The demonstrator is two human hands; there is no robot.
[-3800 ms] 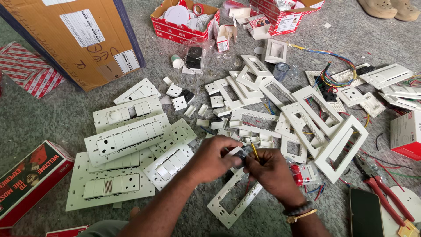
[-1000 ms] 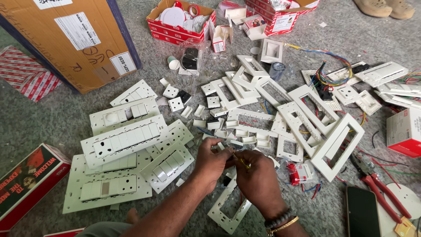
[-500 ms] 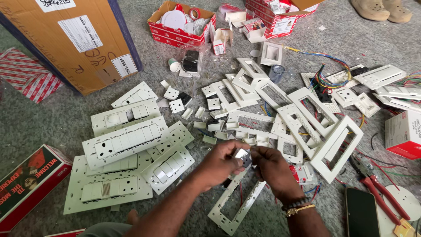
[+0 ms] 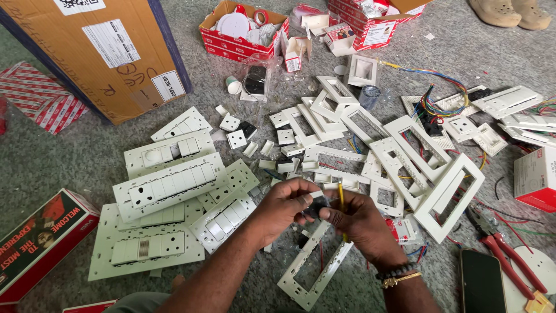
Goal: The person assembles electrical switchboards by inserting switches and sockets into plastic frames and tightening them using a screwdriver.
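Grey carpeted floor [image 4: 75,156] fills the view from above, strewn with white plastic electrical parts. Near the bottom centre, two bare hands meet over the clutter. The left hand [image 4: 284,208] comes in from the lower left, forearm angled upward, its fingers curled and pinched on a small dark switch module [image 4: 315,206] held just above the floor. The right hand [image 4: 362,223], wearing a beaded bracelet and a gold bangle at the wrist, faces it from the right, fingers closed around a thin yellow-handled screwdriver [image 4: 341,197] whose shaft stands nearly upright beside the module. Fingertips of both hands are touching or almost touching around the module.

The module looks small, light and rigid, a hard plastic piece likely to slip if gripped loosely; its side edges seem the safest place to pinch, clear of the spot where the tool meets it.

Directly beneath the hands lies a long white cover frame [image 4: 315,272] with open windows. To the left sit assembled white switch plates [image 4: 168,185]; to the right, a heap of empty white frames [image 4: 423,168] and coloured wires [image 4: 434,101]. Red-handled pliers [image 4: 509,261] and a dark phone [image 4: 483,284] lie at the lower right. A big brown cardboard box [image 4: 98,52] stands at the upper left, red cartons [image 4: 240,29] at the top.
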